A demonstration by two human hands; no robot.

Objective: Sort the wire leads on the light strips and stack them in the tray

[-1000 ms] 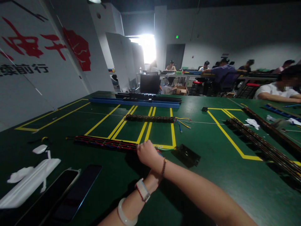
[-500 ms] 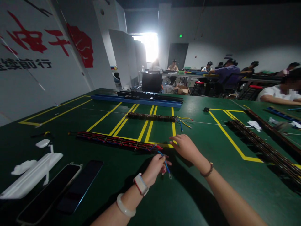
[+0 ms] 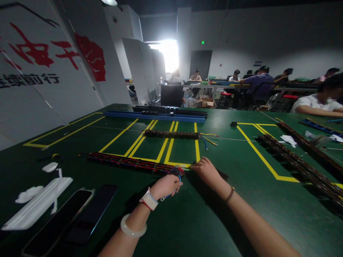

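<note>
A long black wire bundle (image 3: 125, 161), laced with red and blue wires, lies across the table in front of me. My left hand (image 3: 166, 186) is closed at its right end, around a blue wire (image 3: 179, 178) whose metal ring terminal (image 3: 163, 198) pokes out below the fingers. Just right of the bundle's end, my right hand (image 3: 206, 172) has its fingers pinched together low over the table. A thin yellow-green wire (image 3: 187, 169) runs from the bundle to those fingertips, which partly hide it. Farther back lies a second dark bundle (image 3: 171, 134) with yellow and blue wire ends.
Two phones (image 3: 92, 214), a white lamp-like object (image 3: 40, 203) and crumpled tissue (image 3: 29, 194) lie at left. Blue and black rails (image 3: 155, 116) lie along the far edge. More long bundles (image 3: 302, 167) are at right. A person (image 3: 317, 103) sits at the right edge.
My left hand has shifted left and turned, so the blue wire's terminal now points left. My right hand has lowered slightly, its spread fingers now closed at the bundle's end.
</note>
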